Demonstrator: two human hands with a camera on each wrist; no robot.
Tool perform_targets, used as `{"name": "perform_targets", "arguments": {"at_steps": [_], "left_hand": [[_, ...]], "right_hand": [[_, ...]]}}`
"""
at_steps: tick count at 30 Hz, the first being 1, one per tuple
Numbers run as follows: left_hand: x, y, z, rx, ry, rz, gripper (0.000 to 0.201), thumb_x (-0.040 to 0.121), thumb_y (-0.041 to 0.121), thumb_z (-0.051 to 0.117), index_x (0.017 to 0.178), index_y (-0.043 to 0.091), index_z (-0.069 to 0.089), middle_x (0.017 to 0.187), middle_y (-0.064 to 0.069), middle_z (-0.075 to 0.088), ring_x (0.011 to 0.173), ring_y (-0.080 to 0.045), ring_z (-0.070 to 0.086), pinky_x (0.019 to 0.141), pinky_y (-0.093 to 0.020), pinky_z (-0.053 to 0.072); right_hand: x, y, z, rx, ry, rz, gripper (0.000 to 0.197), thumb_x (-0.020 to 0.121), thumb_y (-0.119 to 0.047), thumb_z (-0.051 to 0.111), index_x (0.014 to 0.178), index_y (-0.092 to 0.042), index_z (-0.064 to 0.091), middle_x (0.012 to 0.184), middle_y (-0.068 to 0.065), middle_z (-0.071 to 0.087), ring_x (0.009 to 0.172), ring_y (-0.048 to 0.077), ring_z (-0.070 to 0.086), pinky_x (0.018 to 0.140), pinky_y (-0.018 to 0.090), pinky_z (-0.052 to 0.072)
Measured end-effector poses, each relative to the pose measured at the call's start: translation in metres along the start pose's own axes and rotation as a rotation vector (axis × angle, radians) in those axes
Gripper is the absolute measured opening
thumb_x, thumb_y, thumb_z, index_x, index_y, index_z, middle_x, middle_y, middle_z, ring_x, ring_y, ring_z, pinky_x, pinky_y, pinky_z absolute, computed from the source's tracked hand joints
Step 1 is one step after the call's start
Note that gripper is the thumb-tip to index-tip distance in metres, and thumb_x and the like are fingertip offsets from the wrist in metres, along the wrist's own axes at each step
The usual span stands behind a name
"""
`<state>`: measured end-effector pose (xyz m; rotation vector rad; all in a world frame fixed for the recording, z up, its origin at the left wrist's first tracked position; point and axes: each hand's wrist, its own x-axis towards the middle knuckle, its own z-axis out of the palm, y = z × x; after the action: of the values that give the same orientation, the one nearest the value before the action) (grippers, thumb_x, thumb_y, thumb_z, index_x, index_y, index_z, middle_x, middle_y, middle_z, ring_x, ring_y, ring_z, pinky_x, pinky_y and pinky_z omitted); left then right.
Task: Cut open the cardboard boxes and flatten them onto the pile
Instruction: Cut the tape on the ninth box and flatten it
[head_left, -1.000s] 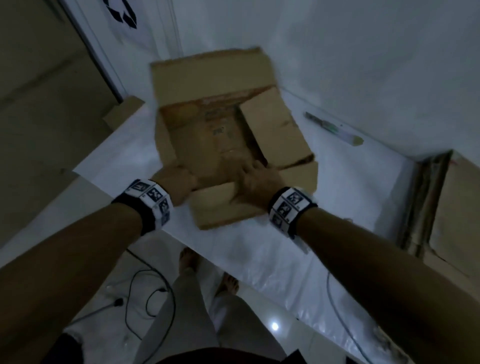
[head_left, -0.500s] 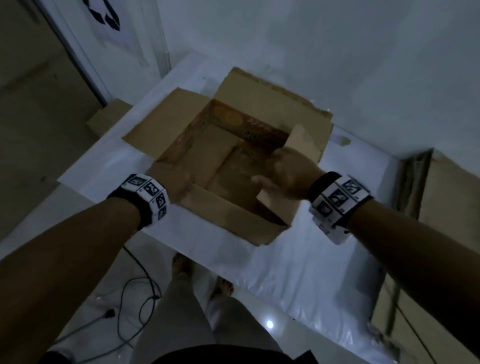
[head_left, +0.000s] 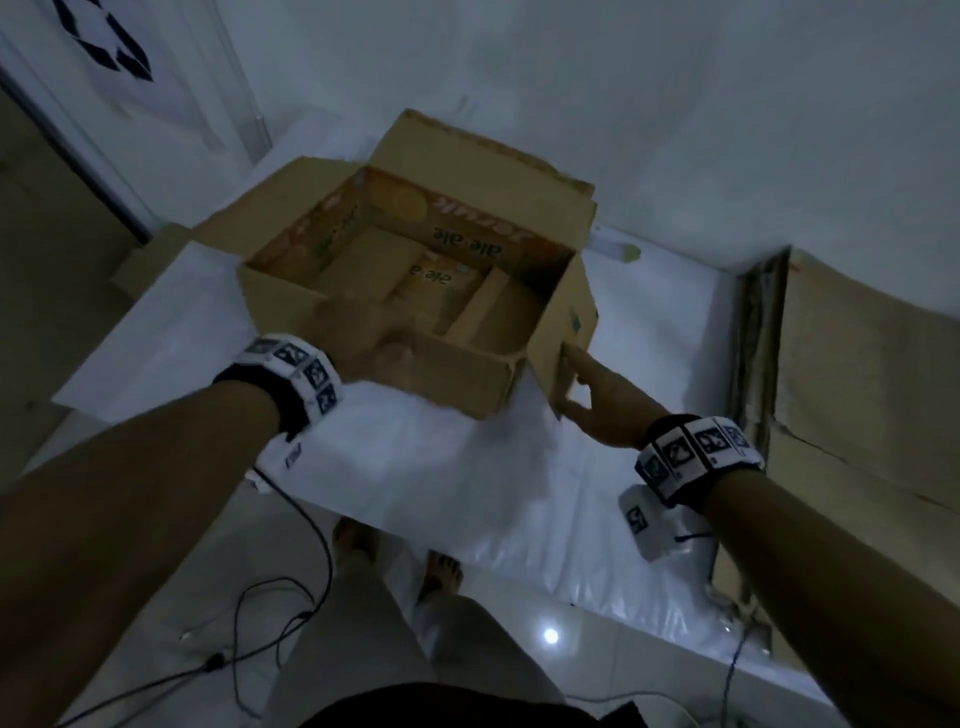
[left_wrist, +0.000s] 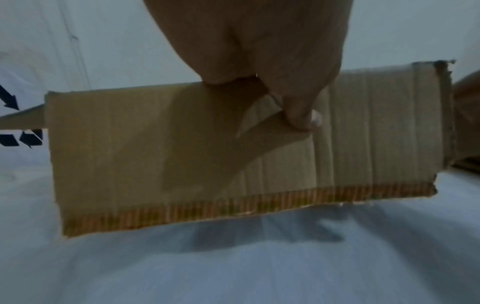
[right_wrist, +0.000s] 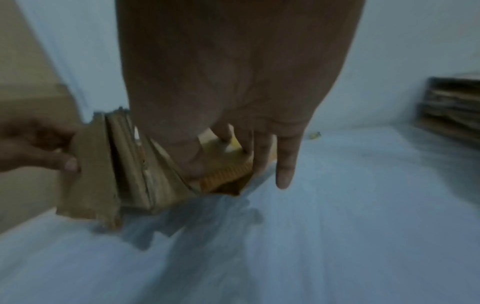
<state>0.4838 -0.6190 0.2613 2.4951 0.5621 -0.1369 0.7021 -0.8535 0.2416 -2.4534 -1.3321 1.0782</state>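
Note:
A brown cardboard box (head_left: 457, 379) with orange print inside stands open-topped over the white sheet (head_left: 467, 467), its flaps spread at the back and left. My left hand (head_left: 363, 338) grips the near wall from above, thumb pressed on the outer face (left_wrist: 303, 117) and fingers hidden inside. My right hand (head_left: 587, 395) pinches the box's near right corner, thumb in front of the torn edge (right_wrist: 194, 162), fingers behind it, little finger straight. The box wall (left_wrist: 155, 154) fills the left wrist view; its ragged corner (right_wrist: 91, 174) shows in the right wrist view.
A pile of flattened cardboard (head_left: 857, 364) leans at the right, also the pile (right_wrist: 451, 107) at the far right. A cutter (head_left: 615, 251) lies on the sheet behind the box. Cables (head_left: 291, 597) trail on the floor by my feet. White walls close the back.
The box has swung round and squared up. My right hand left the inner flap and now holds the outer right corner. My left hand shifted along the near wall.

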Motion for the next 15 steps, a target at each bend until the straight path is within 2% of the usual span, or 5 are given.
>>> {"name": "perform_targets", "arguments": {"at_steps": [3, 7, 11, 13, 15], "left_hand": [[0.004, 0.005, -0.045, -0.137, 0.261, 0.086, 0.030, 0.082, 0.048, 0.069, 0.068, 0.033, 0.046, 0.076, 0.021, 0.060, 0.065, 0.000, 0.049, 0.065, -0.031, 0.041], [0.020, 0.039, -0.114, -0.279, 0.394, -0.084, 0.030, 0.088, 0.037, 0.068, 0.099, 0.009, 0.066, 0.097, -0.002, 0.067, 0.087, -0.016, 0.060, 0.083, -0.033, 0.050], [0.018, 0.062, -0.156, -0.677, 0.473, -0.187, 0.028, 0.091, 0.042, 0.063, 0.105, 0.019, 0.070, 0.101, 0.009, 0.071, 0.089, -0.007, 0.068, 0.078, -0.024, 0.052], [0.014, 0.062, -0.161, -0.843, 0.430, -0.240, 0.034, 0.092, 0.043, 0.062, 0.110, 0.015, 0.068, 0.106, 0.004, 0.072, 0.094, -0.012, 0.070, 0.087, -0.030, 0.054], [0.010, 0.055, -0.155, -0.929, 0.389, -0.320, 0.050, 0.090, 0.046, 0.063, 0.121, 0.006, 0.062, 0.114, -0.003, 0.069, 0.101, -0.018, 0.068, 0.094, -0.037, 0.053]], "right_hand": [[-0.002, -0.015, -0.009, 0.412, 0.381, -0.072, 0.055, 0.102, -0.046, 0.036, 0.153, -0.031, 0.021, 0.149, 0.001, 0.042, 0.131, 0.020, 0.048, 0.101, 0.034, 0.043], [0.001, -0.055, -0.048, 0.842, 0.625, -0.110, 0.050, 0.102, -0.046, 0.035, 0.146, -0.022, 0.041, 0.137, -0.007, 0.050, 0.117, 0.014, 0.057, 0.089, 0.036, 0.054], [0.012, -0.091, -0.060, 0.766, 0.439, -0.103, 0.066, 0.094, -0.057, 0.047, 0.148, -0.021, 0.036, 0.142, -0.002, 0.048, 0.126, 0.018, 0.050, 0.092, 0.039, 0.052], [0.014, -0.108, -0.054, 0.813, 0.256, -0.080, 0.087, 0.081, -0.074, 0.052, 0.150, -0.026, 0.032, 0.148, -0.005, 0.043, 0.129, 0.017, 0.047, 0.091, 0.037, 0.051], [0.013, -0.121, -0.042, 0.903, 0.103, -0.083, 0.086, 0.077, -0.076, 0.054, 0.147, -0.029, 0.037, 0.142, -0.010, 0.048, 0.125, 0.016, 0.049, 0.094, 0.039, 0.048]]}}
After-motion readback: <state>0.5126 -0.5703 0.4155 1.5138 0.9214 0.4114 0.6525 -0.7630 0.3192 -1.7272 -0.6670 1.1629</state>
